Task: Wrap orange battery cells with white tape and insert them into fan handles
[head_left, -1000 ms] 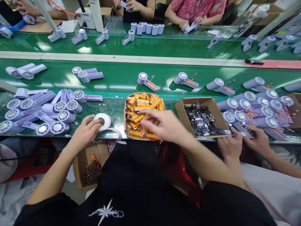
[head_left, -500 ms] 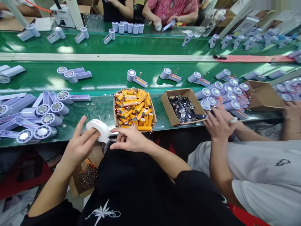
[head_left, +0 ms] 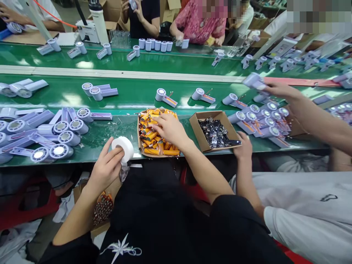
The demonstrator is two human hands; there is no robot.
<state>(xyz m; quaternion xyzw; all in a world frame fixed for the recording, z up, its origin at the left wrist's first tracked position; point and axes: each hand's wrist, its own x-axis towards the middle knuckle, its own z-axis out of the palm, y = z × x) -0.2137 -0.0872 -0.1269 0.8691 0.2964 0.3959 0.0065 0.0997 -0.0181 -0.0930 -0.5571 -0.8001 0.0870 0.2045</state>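
My left hand (head_left: 108,163) is closed on a roll of white tape (head_left: 127,149), with fingers pushed into its core, just off the bench's front edge. My right hand (head_left: 170,129) reaches over a cardboard box of orange-wrapped battery cells (head_left: 150,141). Its fingers are apart and rest on or just above the cells; nothing shows in them. Left of the tape lies a pile of lilac fan housings (head_left: 59,137) with round heads and long handles. Right of my right hand stands a cardboard box (head_left: 195,132) of small dark parts (head_left: 216,132).
A green conveyor (head_left: 132,90) runs across behind the bench, carrying spaced lilac housings (head_left: 165,97). At right, a co-worker's hand (head_left: 280,90) holds a lilac housing over the belt. Other people work across the line. A box of metal-ended cells (head_left: 103,209) stands below the bench.
My right hand has moved from beside the tape roll onto the box of orange cells and opened. The co-worker's hand has lifted a lilac housing over the belt.
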